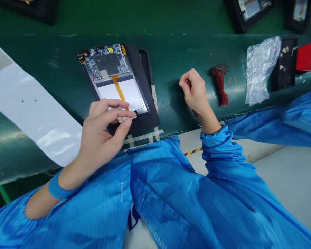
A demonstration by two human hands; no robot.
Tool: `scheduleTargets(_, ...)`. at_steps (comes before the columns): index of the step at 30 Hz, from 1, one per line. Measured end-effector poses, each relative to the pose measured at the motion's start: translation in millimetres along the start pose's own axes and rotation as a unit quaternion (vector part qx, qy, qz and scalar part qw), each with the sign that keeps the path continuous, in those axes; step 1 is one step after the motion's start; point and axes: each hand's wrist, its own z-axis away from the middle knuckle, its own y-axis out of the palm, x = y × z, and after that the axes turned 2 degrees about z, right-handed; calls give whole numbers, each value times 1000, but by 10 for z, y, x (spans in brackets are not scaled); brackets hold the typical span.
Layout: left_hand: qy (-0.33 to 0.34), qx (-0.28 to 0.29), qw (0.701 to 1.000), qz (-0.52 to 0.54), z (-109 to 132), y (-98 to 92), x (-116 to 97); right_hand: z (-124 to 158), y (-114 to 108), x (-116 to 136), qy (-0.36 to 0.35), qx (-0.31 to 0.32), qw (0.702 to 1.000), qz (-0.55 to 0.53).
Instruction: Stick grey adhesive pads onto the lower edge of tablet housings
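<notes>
An opened tablet (134,90) lies on a black tray (145,83), its circuit board (107,64) at the far end and an orange ribbon cable (120,90) running down over the white panel. Over the tablet's near end is my left hand (101,128), fingers outstretched and thumb apart from them; whether the fingertips touch it I cannot tell. To the right of the tray, my right hand (194,88) is closed in a pinch. A tiny tip shows at its fingertips and a bit of red wire (195,114) shows below the wrist. Beside it lies a bundle of red wires (219,86).
A white sheet (41,110) lies at the left. Rightward are a rubber band (232,81), a clear plastic bag (261,71), a black tray of small parts (285,65) and a red bin (309,55). More devices in black trays (248,14) stand at the back. A neighbour's blue sleeve (280,117) reaches in.
</notes>
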Motion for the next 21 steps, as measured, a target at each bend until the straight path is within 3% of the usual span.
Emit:
scheduleTargets(4, 4, 15, 1000, 15, -119, 152, -124, -15, 45, -90, -37, -10, 998, 43)
scheduleTargets(11, 6, 14, 1000, -9, -194, 155, -140, -107, 48, -54, -117, 46, 990, 66)
scheduleTargets(16, -46, 16, 997, 68, -393, 326, -166, -17, -90, 258, -176, 56, 982, -31)
scheduleTargets(21, -144, 89, 970, 175, -592, 446, -158, 127, -77, 689, -281, 91, 947, -124)
